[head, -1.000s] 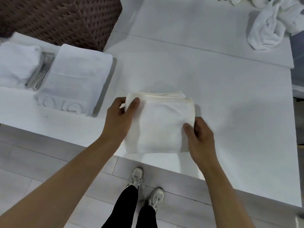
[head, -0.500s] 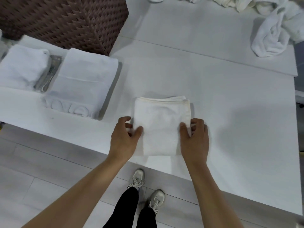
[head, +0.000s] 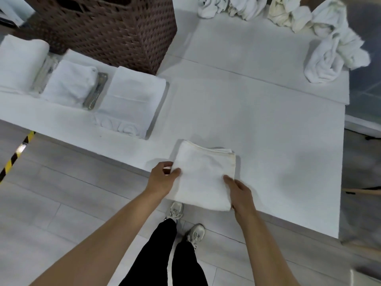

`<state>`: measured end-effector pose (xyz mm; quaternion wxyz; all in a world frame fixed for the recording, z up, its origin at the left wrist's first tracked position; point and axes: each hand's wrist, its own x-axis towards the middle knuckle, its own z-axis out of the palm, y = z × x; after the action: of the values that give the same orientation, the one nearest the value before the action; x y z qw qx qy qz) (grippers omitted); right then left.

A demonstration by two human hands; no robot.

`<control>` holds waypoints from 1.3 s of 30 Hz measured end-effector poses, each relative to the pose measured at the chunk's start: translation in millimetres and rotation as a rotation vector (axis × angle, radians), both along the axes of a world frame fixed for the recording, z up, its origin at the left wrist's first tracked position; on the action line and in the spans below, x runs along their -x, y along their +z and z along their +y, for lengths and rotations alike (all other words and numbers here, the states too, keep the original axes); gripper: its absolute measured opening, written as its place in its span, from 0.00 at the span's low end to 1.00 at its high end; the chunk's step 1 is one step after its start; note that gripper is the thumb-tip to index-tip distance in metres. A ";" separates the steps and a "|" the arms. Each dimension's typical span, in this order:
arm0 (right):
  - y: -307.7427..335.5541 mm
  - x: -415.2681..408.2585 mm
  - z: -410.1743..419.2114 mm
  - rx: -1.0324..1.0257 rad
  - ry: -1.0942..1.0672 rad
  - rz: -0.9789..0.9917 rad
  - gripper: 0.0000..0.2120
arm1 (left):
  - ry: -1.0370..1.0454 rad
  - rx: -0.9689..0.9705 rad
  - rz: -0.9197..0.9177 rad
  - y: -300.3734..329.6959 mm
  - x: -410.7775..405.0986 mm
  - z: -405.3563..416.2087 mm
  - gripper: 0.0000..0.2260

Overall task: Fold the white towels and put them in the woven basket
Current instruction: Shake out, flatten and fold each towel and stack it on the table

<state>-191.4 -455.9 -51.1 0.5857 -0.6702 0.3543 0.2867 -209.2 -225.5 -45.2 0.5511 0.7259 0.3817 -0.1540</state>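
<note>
A folded white towel (head: 203, 178) lies at the near edge of the white tabletop (head: 268, 141), its near end hanging just over that edge. The left hand (head: 161, 179) holds the towel's left side, thumb on top and fingers curled beneath, so that grip is closed on the cloth. The right hand (head: 240, 193) holds the towel's near right corner, thumb pressed on the upper face; its fingers are hidden under the fold, and that grip too is closed on the towel.

The brown woven basket (head: 107, 27) stands at the far left of the tabletop, well apart from the held towel. In front of it, along the left edge, sit three more folded towels (head: 132, 100) in a row, with thin grey objects wedged between them, too blurred to identify. A loose pile of crumpled towels (head: 334, 56) sprawls along the far edge and far right corner. Below the tabletop, black trousers and pale shoes stand on a grey plank floor.
</note>
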 end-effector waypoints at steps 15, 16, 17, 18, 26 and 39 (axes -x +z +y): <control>110.7 -10.8 59.3 0.047 0.213 -0.295 0.07 | 0.162 0.052 -0.219 86.1 32.7 54.2 0.12; 116.9 -17.1 70.0 0.050 0.235 -0.309 0.07 | 0.174 0.045 -0.240 91.7 31.1 64.4 0.12; 122.2 -23.5 81.7 0.052 0.257 -0.324 0.08 | 0.187 0.033 -0.258 96.5 28.7 75.8 0.11; 125.6 -30.1 94.5 0.055 0.278 -0.342 0.08 | 0.199 0.023 -0.274 100.9 25.8 88.2 0.10; 122.8 -74.8 222.6 0.087 0.331 -0.377 0.11 | 0.210 0.000 -0.315 110.4 -5.4 213.6 0.10; 95.1 -130.5 429.0 0.116 0.426 -0.282 0.09 | 0.076 -0.111 -0.247 86.4 -69.4 429.3 0.15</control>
<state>-60.9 -26.8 44.0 0.5163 -0.7956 0.1357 0.2864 -139.9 203.8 41.3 0.5583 0.7537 0.3462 -0.0212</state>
